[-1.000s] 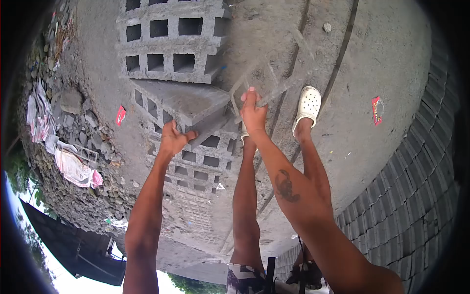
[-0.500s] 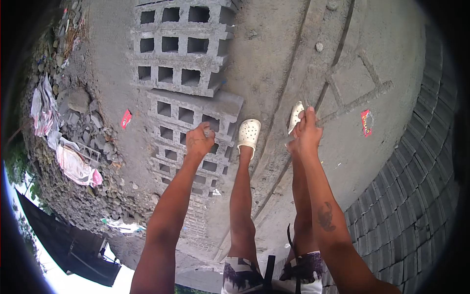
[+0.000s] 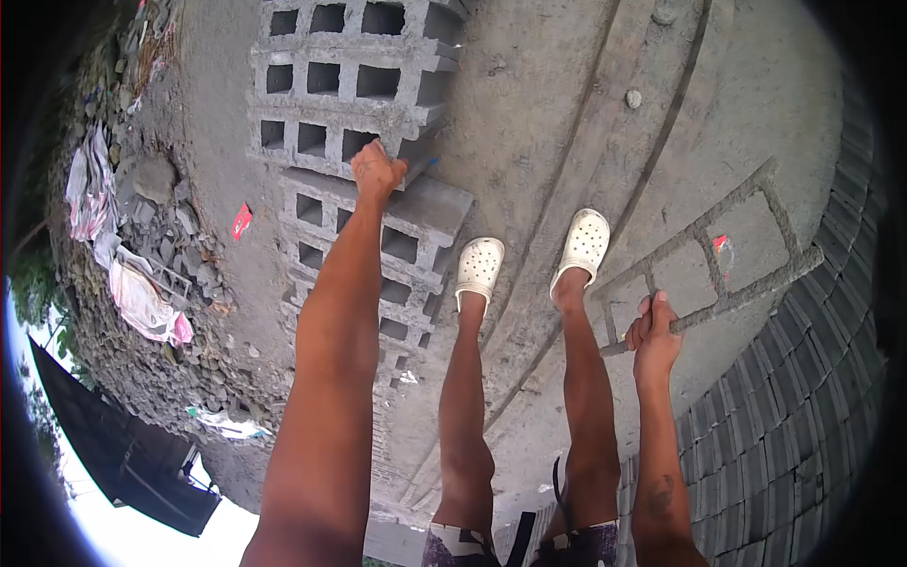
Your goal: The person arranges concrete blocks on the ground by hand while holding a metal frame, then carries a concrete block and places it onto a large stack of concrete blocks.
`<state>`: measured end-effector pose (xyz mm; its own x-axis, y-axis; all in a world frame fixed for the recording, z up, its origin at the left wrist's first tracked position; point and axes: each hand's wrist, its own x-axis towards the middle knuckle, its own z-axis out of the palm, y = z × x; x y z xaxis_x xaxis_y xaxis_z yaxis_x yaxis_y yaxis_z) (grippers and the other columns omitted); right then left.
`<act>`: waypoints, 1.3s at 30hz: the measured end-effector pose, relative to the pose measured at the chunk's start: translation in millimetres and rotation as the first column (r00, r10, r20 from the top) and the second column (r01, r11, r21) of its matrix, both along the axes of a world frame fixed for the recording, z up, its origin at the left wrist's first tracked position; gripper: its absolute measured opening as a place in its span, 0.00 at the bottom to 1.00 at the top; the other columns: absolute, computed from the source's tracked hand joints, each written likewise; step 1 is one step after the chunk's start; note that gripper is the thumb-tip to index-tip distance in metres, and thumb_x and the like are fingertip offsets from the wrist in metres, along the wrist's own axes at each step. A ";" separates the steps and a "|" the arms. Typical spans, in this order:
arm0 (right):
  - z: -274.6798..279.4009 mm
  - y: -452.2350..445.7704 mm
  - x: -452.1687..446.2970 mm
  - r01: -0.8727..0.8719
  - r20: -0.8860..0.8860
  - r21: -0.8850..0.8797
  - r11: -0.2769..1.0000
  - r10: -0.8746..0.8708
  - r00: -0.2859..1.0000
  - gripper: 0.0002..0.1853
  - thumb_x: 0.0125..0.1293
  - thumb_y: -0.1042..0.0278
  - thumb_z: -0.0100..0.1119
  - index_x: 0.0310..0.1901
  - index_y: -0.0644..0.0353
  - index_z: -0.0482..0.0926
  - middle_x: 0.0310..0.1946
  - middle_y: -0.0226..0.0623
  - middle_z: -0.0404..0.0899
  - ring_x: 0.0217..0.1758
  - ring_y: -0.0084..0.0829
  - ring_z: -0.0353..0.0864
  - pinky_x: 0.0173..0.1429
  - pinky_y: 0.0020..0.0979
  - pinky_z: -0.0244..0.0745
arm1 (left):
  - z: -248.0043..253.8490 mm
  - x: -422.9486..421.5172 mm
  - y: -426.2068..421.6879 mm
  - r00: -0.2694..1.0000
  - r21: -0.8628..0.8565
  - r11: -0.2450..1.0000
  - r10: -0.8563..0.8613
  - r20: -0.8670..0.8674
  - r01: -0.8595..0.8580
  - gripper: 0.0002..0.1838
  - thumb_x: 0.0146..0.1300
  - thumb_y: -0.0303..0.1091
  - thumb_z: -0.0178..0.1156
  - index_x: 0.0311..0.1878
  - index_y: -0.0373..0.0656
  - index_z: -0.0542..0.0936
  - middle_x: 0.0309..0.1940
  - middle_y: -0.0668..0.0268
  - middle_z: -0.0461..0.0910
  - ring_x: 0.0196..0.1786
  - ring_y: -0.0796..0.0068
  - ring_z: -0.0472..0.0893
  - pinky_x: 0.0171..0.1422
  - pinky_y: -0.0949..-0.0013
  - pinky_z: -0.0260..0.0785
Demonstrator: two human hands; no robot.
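My left hand is at the right-hand lower corner of the upper stack of grey hollow blocks, its fingers curled over the edge of a block by an opening. Just below it lies a second stack of hollow blocks, with a flat grey top ledge. On the right, my right hand is closed round the near end of a grey, crusted, ladder-shaped frame. The frame slants up to the right over the ground, with open gaps between its bars.
White clogs are on my feet, between the stacks and the frame. Long grooves run along the ground, near a small stone. Rubble and sacks line the left side; rows of grey slabs stand at the lower right.
My right hand has swung the frame further right and nearer to me. My left hand has moved up from the lower stack to the upper one, and both clogs now show fully.
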<state>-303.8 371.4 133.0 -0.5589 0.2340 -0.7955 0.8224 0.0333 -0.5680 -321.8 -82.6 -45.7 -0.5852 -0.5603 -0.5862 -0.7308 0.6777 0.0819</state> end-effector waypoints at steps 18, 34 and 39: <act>-8.9 -154.2 -87.5 -0.535 -0.388 -0.161 0.829 0.445 0.807 0.21 0.77 0.52 0.51 0.30 0.60 0.75 0.17 0.19 0.60 0.20 0.12 0.56 0.24 0.22 0.51 | -2.8 14.6 -0.9 0.999 0.051 0.998 -0.037 0.006 0.036 0.23 0.51 0.41 0.70 0.47 0.39 0.78 0.41 0.51 0.85 0.53 0.52 0.81 0.63 0.59 0.63; -85.4 -447.5 -123.7 -0.841 -0.678 -0.125 0.526 0.573 0.460 0.25 0.76 0.50 0.52 0.25 0.61 0.73 0.15 0.20 0.60 0.17 0.15 0.57 0.24 0.23 0.55 | -34.5 41.8 6.5 0.900 0.069 0.998 0.044 -0.434 -0.015 0.18 0.47 0.31 0.65 0.44 0.39 0.77 0.40 0.56 0.83 0.44 0.58 0.79 0.58 0.65 0.60; -69.6 -451.1 -134.2 -0.849 -0.679 -0.085 0.522 0.593 0.433 0.26 0.76 0.47 0.52 0.27 0.63 0.73 0.12 0.19 0.55 0.14 0.15 0.54 0.21 0.24 0.51 | -22.5 40.0 7.2 0.889 0.072 0.996 0.075 -0.452 -0.047 0.15 0.48 0.27 0.63 0.43 0.40 0.78 0.36 0.56 0.83 0.42 0.59 0.79 0.56 0.64 0.61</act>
<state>-438.1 -79.6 63.4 -0.6819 -0.6973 -0.2209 0.1554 0.1570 -0.9753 -281.8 -75.4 -68.3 -0.7612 -0.5765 -0.2972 -0.6440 0.6172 0.4521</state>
